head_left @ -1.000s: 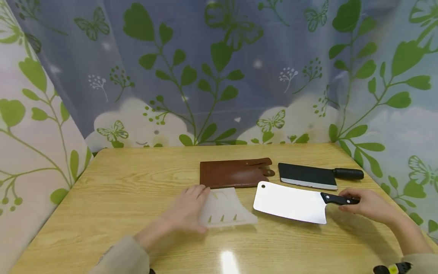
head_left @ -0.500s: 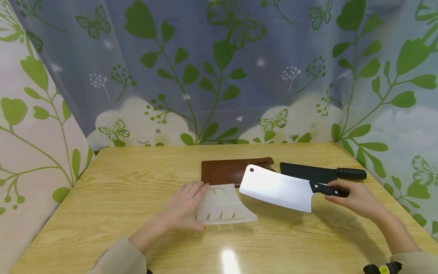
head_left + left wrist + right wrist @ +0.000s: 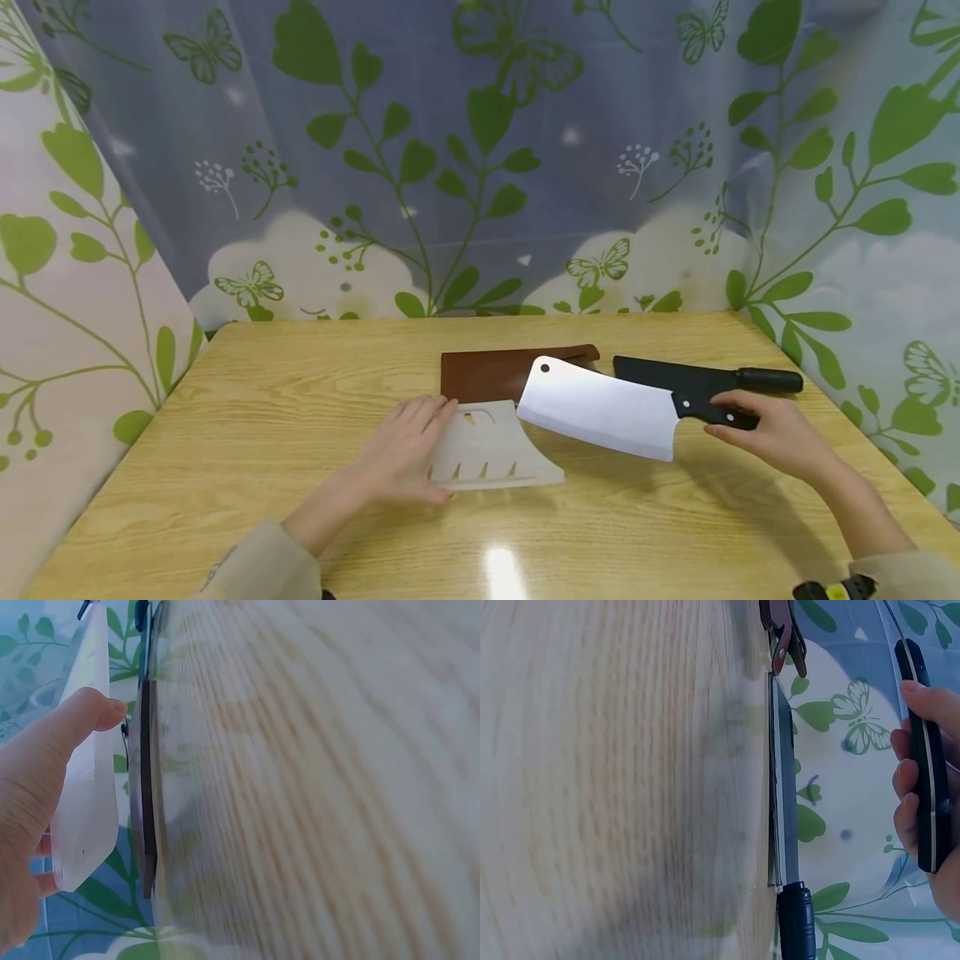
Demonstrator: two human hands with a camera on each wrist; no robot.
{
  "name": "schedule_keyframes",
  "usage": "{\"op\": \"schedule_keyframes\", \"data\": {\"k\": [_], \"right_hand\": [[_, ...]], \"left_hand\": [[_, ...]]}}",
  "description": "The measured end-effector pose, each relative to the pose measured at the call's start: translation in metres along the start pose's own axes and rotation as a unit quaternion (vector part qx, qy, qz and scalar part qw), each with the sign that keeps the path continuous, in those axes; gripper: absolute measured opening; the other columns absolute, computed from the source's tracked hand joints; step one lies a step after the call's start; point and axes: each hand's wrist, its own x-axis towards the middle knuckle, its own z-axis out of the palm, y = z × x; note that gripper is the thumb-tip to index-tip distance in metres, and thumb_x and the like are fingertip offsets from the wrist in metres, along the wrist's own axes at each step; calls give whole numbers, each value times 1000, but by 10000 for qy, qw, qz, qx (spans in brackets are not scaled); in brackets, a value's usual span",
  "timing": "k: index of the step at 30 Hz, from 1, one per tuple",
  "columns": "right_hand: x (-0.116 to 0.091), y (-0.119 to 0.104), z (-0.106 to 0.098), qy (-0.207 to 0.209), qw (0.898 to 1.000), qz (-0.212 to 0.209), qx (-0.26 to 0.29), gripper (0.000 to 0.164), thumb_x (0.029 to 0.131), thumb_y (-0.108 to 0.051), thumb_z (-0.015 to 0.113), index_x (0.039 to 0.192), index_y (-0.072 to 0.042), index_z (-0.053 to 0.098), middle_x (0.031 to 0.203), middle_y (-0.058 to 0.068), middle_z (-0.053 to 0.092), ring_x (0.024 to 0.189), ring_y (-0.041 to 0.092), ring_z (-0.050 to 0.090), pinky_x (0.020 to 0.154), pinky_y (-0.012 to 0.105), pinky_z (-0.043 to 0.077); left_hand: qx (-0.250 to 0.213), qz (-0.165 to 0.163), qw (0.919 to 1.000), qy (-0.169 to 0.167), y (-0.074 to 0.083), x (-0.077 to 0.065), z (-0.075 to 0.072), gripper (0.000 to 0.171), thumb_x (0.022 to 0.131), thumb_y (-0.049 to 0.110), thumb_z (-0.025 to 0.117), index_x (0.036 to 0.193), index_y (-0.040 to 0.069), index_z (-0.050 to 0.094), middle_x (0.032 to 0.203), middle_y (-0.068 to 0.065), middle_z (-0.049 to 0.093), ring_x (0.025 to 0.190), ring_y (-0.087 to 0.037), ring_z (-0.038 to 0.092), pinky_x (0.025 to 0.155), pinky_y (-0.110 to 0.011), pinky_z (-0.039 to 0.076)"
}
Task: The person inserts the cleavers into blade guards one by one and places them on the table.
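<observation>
Cleaver, axis: I see the cleaver point(image 3: 596, 408) held crosswise above the table, blade end pointing left and slightly away from the person, handle right, cutting edge toward the person.
Sheath, axis: the white sheath point(image 3: 487, 450) also runs crosswise, its concave end facing right, toward the blade.
Right hand: the right hand point(image 3: 768, 429) grips the handle; the blade extends to its left.
Left hand: the left hand point(image 3: 401, 450) pinches the sheath, which projects to its right, clear of the table.
Gap: blade and sheath are just beside each other; I cannot tell whether they touch.
Surface: wood-grained table point(image 3: 262, 400); behind the cleaver lie a brown case point(image 3: 480, 379) and a black knife point(image 3: 667, 375), handle right.
Room: curtains point(image 3: 375, 125) printed with green leaves and butterflies.
</observation>
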Motion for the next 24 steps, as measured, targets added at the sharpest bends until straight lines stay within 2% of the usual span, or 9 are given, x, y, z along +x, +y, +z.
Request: {"op": "schedule_keyframes", "data": {"k": [3,8,11,16,18,21,24], "right_hand": [[-1,-2,0,66,9999,-69,-134,40,81,-29,71,109,0,64,103,21,63,91,41,58,71,52,46],[-1,-7,0,197,9982,-333,-458,37,79,-30,72,104,-3,66,94,11,65,77,24,59,62,41,46],[-1,-9,0,330,9967,-512,-533,33,78,-27,74,101,-5,66,90,6,65,74,18,58,60,37,46],[-1,-10,2,188,9965,-656,-485,30,79,-26,73,102,-10,65,87,-2,63,73,11,55,59,32,45],[-1,-11,3,-11,9977,-582,-352,31,81,-28,71,105,-10,64,89,0,63,74,12,56,60,33,45],[0,-14,4,-187,9987,-444,-187,36,84,-29,67,111,-5,63,96,8,65,78,18,59,63,36,47],[1,-17,5,-260,9987,-433,-89,39,87,-28,64,115,-1,61,99,13,65,69,15,58,61,34,46]], "left_hand": [[69,-7,10000,14,0,1,0,107,55,59,70,134,-5,40,127,-19,47,116,-31,45,96,-45,38],[148,8,9999,0,0,2,-1,107,54,59,71,134,-5,40,127,-18,47,116,-32,45,95,-46,38],[153,17,9999,-35,0,1,-1,106,55,60,71,134,-5,40,128,-18,47,117,-32,44,96,-45,38],[92,3,9999,78,0,3,-4,107,54,59,72,133,-6,41,127,-19,47,115,-32,45,96,-45,39],[73,-6,9999,155,0,4,-6,107,53,58,73,133,-6,41,126,-18,48,114,-32,46,95,-46,39],[67,-20,9997,249,0,5,-7,106,53,57,73,133,-5,42,124,-18,48,112,-32,46,94,-46,40],[23,-62,9995,297,0,5,-8,107,52,55,73,134,-5,40,123,-19,47,111,-33,45,95,-46,38]]}}
